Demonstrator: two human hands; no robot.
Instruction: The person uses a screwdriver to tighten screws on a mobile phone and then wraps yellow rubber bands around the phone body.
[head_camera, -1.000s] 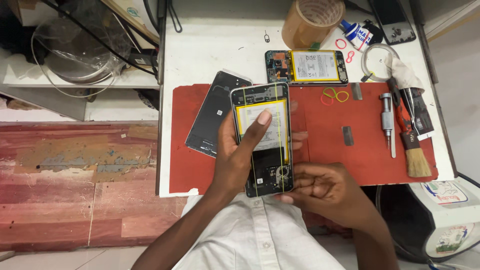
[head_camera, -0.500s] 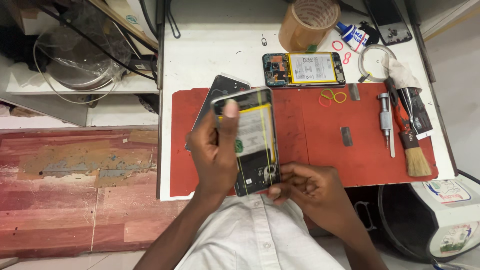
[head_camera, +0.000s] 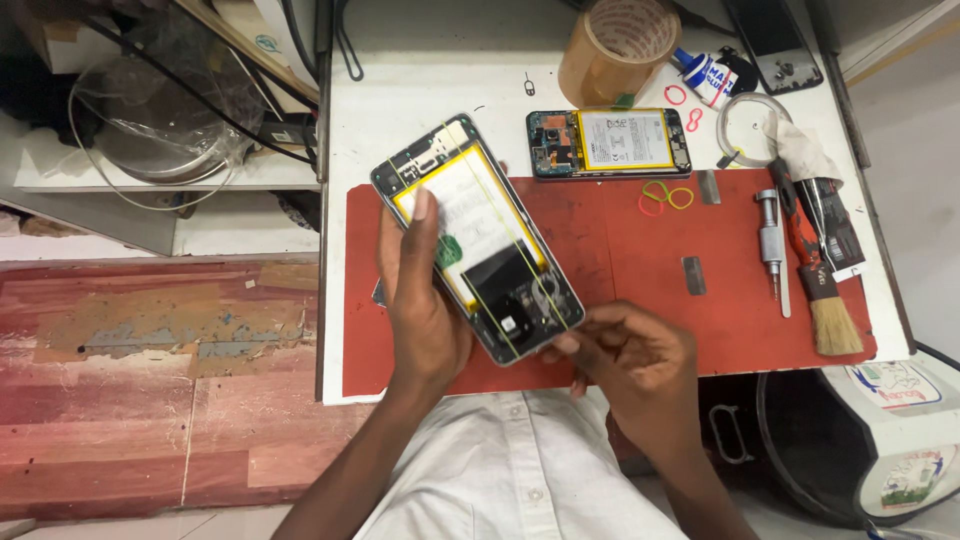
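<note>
both hands are on the opened phone (head_camera: 478, 240), held tilted above the red mat (head_camera: 620, 250). left hand (head_camera: 420, 300) grips it from underneath along its left edge, thumb laid across the battery. right hand (head_camera: 635, 365) pinches the bottom corner. second opened phone (head_camera: 610, 142) lies flat further back, a brush (head_camera: 825, 300) off right.
</note>
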